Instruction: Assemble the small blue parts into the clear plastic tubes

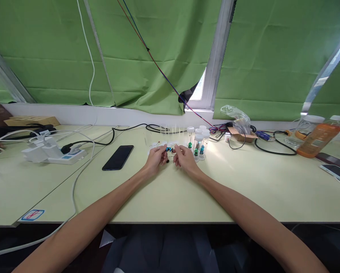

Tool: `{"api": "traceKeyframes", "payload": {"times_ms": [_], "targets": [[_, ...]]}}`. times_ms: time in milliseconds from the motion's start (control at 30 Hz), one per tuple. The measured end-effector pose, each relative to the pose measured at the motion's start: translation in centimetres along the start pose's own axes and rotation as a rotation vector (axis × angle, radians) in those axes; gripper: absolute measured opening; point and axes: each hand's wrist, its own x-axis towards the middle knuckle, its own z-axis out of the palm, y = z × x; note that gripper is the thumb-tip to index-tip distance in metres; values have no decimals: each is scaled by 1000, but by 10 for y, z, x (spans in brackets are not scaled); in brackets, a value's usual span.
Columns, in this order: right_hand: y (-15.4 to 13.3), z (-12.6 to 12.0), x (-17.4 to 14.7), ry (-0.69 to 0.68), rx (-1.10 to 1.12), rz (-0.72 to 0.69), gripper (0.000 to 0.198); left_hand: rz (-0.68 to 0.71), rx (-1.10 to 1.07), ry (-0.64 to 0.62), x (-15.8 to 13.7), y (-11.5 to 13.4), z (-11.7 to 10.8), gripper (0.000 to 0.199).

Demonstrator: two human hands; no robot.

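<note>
My left hand (156,160) is closed in a pinch on a small blue part (169,149) with dark bits on it; its exact kind is too small to tell. Facing it, my right hand (185,158) has thumb and forefinger pinched at the other end of the blue part, where something small and dark shows. Just right of my right hand stand several clear tubes (202,148) with white caps, holding small green and blue pieces. Behind both hands is a clear plastic container (164,131), with small items near its base that I cannot make out.
A black phone (118,157) lies to the left, beyond it a white power strip (76,156) with plugs and cables. At the back right are an open cardboard box (240,137) and black cables. An orange bottle (319,138) and a white phone (337,174) are far right.
</note>
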Motion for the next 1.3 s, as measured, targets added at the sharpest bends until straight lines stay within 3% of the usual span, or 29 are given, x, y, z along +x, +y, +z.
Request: {"api": "traceKeyframes", "payload": {"times_ms": [233, 733, 1000, 1300], "targets": [[4, 0, 1, -75, -11, -50, 39, -13, 7, -2, 0, -1, -1, 48], [3, 0, 1, -33, -34, 19, 57, -14, 2, -99, 2, -6, -1, 45], [-1, 0, -2, -37, -18, -7, 37, -32, -9, 15, -1, 1, 1, 46], [1, 0, -1, -72, -52, -38, 35, -28, 5, -16, 0, -2, 0, 45]]}}
